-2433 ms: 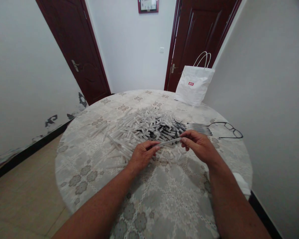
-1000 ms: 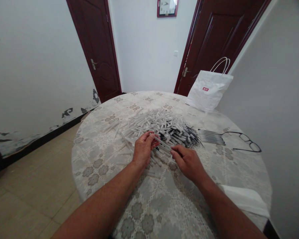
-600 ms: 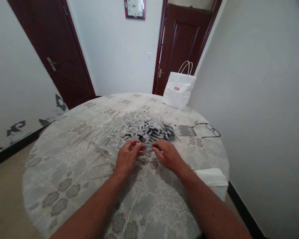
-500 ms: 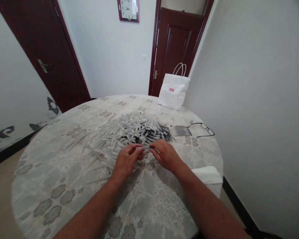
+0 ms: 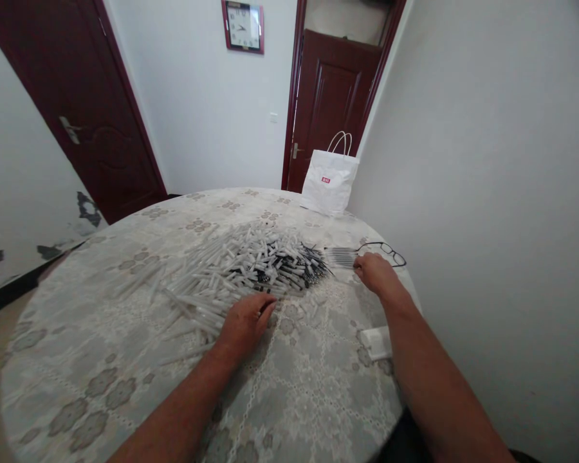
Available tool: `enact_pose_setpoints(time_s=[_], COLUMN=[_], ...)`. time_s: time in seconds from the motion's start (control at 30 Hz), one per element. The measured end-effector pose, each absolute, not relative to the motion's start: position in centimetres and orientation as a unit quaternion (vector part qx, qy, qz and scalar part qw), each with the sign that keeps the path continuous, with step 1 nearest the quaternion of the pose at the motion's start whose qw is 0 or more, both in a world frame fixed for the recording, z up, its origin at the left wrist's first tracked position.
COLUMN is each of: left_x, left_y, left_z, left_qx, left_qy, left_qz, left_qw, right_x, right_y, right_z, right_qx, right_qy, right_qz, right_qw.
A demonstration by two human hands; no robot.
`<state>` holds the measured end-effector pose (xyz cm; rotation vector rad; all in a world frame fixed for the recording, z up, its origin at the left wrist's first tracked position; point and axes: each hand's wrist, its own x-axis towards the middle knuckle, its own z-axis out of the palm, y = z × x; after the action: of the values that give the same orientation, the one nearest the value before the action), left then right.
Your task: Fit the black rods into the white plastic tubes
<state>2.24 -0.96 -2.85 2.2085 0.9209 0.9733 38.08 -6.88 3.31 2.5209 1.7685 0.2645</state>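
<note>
My right hand [image 5: 374, 271] is at the right end of a neat row of thin grey pen-like sticks [image 5: 340, 257], thumb and fingertips closed on the end of a stick at the near side of the row. At the front edge of a big loose pile of translucent tubes, short whitish pieces and thin black rods [image 5: 260, 257] rests my left hand [image 5: 248, 318]. Its thumb and fingers are drawn together, and what they hold, if anything, cannot be made out.
Black-framed glasses [image 5: 386, 252] lie just beyond the row. A white folded item [image 5: 377, 343] sits beside my right forearm. At the back of the round table, covered by a patterned cloth [image 5: 289, 399], stands a white paper bag [image 5: 329, 183]. A wall [image 5: 487, 193] rises on the right.
Both hands were together in front of the pile with a thin piece between them. My right hand has moved right to the row; my left has stayed by the pile.
</note>
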Motion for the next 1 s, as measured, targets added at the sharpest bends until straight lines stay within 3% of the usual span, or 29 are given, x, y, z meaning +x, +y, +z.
enact_pose_setpoints(time_s=[0.17, 0.5, 1.0], left_x=[2.4, 2.1, 1.8], left_y=[-1.2, -1.1, -0.8], left_z=[-3.2, -3.5, -3.3], left_qx=[0.878, 0.898, 0.895], left_qy=[0.311, 0.323, 0.363], left_qz=[0.284, 0.242, 0.221], left_qw=[0.227, 0.174, 0.135], right_x=[39.3, 40.0, 38.7], right_y=[-5.3, -3.9, -3.9], right_z=[0.3, -2.6, -1.4], right_qx=[0.823, 0.832, 0.845], right_qy=[0.561, 0.550, 0.531], right_qz=[0.074, 0.074, 0.069], right_qw=[0.039, 0.026, -0.013])
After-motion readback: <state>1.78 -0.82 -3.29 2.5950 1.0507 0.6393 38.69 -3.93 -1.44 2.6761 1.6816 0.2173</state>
